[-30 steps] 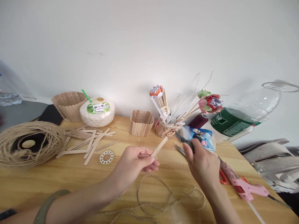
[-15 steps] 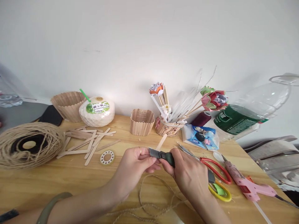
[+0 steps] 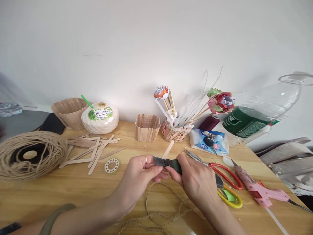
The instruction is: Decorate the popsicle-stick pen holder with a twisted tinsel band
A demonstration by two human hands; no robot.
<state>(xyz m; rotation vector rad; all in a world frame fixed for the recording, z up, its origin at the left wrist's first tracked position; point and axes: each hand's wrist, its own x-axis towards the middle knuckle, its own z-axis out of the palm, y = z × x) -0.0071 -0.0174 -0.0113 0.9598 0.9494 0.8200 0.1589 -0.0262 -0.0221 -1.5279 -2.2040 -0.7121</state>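
Cut off at the near edge of the table (image 3: 36, 199): both forearms and a loop of loose twine (image 3: 158, 209) trailing out of view. Just beyond, at the table's middle, left hand (image 3: 139, 173) curled shut on a craft stick (image 3: 168, 149), only the far end of it showing past the fingers. Right hand (image 3: 195, 178) closed round the dark handle of a cutter (image 3: 168, 163), its blade laid across the stick at the left fingertips; blade edge hard to make out. Toward the right edge, scissors (image 3: 226, 182) partly hidden behind the right hand, then a pink glue gun (image 3: 256, 191). Toward the left edge, a big coil of twine (image 3: 29, 156), with loose sticks (image 3: 90, 148) and a tape roll (image 3: 111, 165) between coil and hands. Along the far edge, a small stick-walled box (image 3: 147, 128), inside not visible; a woven pot (image 3: 176, 132) holding paper flowers and thin rods; a wide stick basket (image 3: 69, 112), contents hidden; a white coconut drink (image 3: 100, 117) with a green straw; a plastic bottle (image 3: 259, 116) lying at the far right corner.
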